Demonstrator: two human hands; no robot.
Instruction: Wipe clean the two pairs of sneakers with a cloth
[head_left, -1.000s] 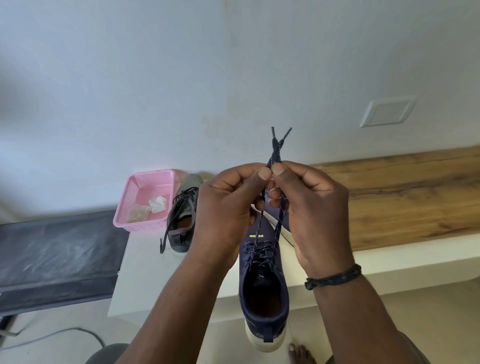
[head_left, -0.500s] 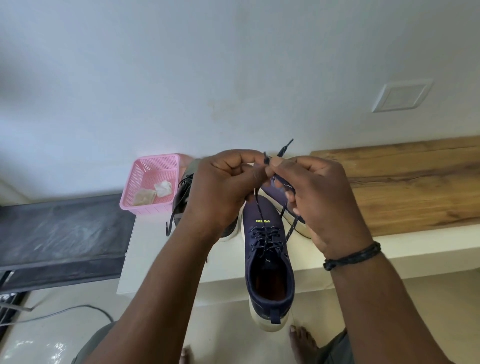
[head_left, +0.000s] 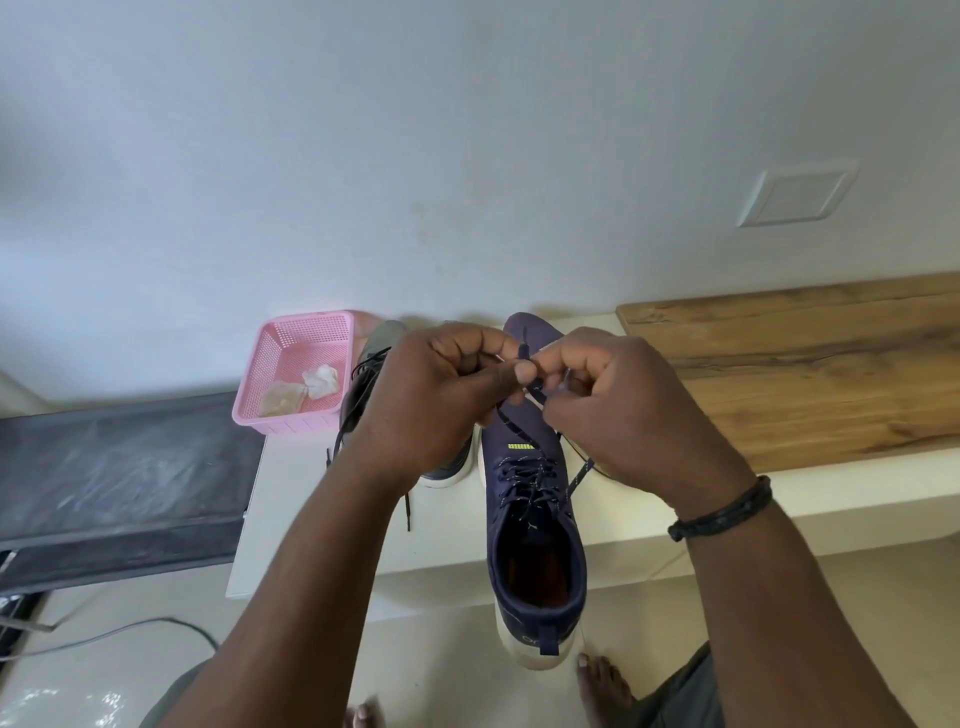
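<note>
So the navy sneaker (head_left: 530, 519) is parked on the white ledge (head_left: 779, 514), toe toward the wall, heel sticking out over the front edge. Everything else is placed relative to it.

Right above its tongue, both hands are bunched together on the laces (head_left: 524, 473). The left hand (head_left: 441, 400) is curled tight, and a lace end is pinched between its thumb and forefinger, with the tip poking up just past the knuckles. The right hand (head_left: 623, 410) is also curled in, fingers folded down on the other lace strand; a loose end can be seen trailing out below it, beside the sneaker's right side. Exactly how the lace is wrapped inside the right fist can't be told, the fingers cover it. The thumbs are touching or nearly so. A dark braided band (head_left: 722, 512) is worn on the right wrist.

Left of the navy sneaker, a grey sneaker (head_left: 369, 374) is mostly hidden behind the left hand, laces hanging loose over the ledge. Another shoe is tucked under that hand too, only its white sole edge is shown. Further left, a pink basket (head_left: 296, 343) is set against the wall with a crumpled cloth (head_left: 322, 382) inside. Right of the sneaker, a wooden board (head_left: 805, 364) is laid along the ledge. Bare toes are seen on the floor below the heel.
</note>
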